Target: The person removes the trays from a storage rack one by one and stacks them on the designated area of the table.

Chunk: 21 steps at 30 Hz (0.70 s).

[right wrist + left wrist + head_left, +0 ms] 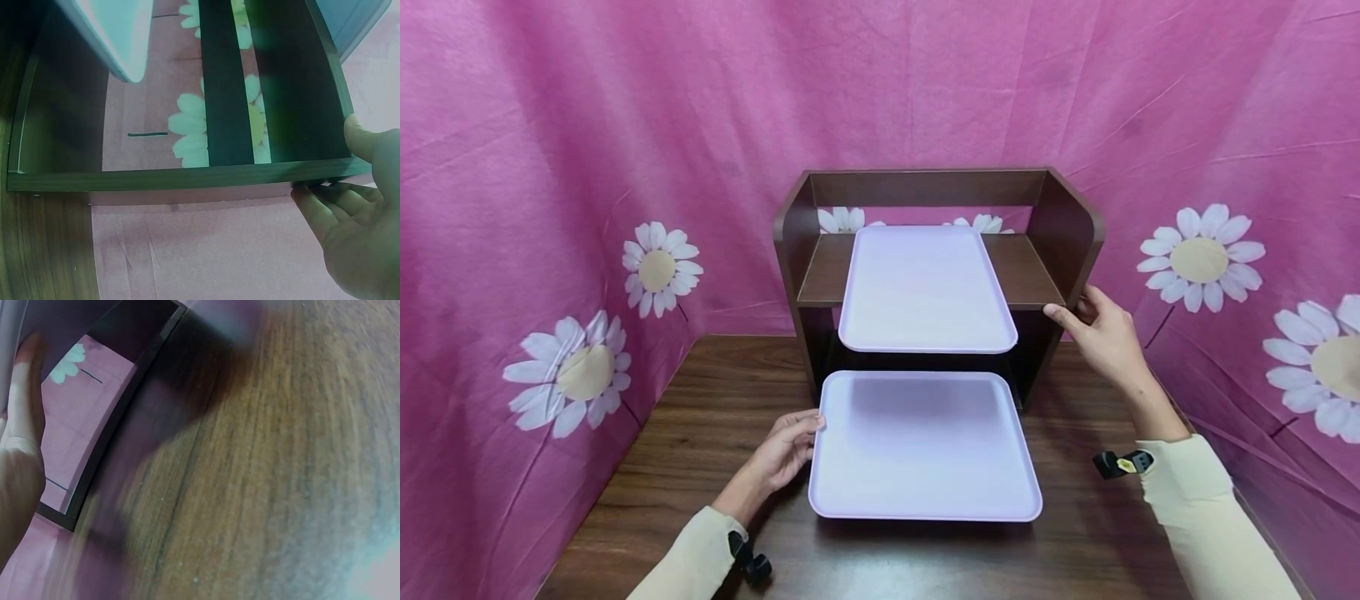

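Note:
My left hand [782, 450] pinches the left rim of a pale lilac tray [925, 458], thumb on top and fingers beneath. This tray is held level in front of the shelf's lower compartment, its back edge at the opening. A second lilac tray [925, 287] lies on the upper board of a dark brown wooden shelf [1067, 225], its front sticking out past the board. My right hand [1105, 342] grips the shelf's right side panel at upper-board height. In the right wrist view its thumb lies on the inner side and its fingers [312, 209] behind the panel.
The shelf stands at the back of a wood-grain table [700, 450]. A pink cloth [715, 108] printed with white daisies hangs behind it and on both sides. Black straps with small devices [1123, 463] are on both wrists.

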### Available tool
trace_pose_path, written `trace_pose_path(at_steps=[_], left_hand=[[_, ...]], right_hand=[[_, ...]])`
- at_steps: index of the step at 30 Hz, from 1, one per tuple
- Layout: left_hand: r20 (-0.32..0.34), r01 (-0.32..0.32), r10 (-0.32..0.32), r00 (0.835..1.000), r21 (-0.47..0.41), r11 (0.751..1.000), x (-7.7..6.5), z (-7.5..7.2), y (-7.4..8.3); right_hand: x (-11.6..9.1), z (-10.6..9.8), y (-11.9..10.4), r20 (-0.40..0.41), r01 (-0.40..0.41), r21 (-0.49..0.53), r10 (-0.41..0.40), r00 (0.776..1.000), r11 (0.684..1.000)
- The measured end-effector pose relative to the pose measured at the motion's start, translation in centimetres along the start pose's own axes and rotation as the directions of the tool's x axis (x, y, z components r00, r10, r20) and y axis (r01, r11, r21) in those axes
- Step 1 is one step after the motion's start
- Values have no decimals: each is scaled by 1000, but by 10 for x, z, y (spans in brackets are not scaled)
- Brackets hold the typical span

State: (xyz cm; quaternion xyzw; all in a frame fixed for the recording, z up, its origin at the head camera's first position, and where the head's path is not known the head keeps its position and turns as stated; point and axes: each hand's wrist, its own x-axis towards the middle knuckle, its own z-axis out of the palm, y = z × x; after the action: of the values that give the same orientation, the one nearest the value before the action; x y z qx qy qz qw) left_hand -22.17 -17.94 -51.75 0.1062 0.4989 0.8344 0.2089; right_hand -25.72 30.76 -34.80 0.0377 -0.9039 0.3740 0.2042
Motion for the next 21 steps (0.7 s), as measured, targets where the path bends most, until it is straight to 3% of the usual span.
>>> trace_pose_path(at_steps=[21], left_hand=[[7,56,-56,998,50,997,-1,-5,-18]], right_hand=[[0,1,1,-15,3,8,-3,1000,1000]])
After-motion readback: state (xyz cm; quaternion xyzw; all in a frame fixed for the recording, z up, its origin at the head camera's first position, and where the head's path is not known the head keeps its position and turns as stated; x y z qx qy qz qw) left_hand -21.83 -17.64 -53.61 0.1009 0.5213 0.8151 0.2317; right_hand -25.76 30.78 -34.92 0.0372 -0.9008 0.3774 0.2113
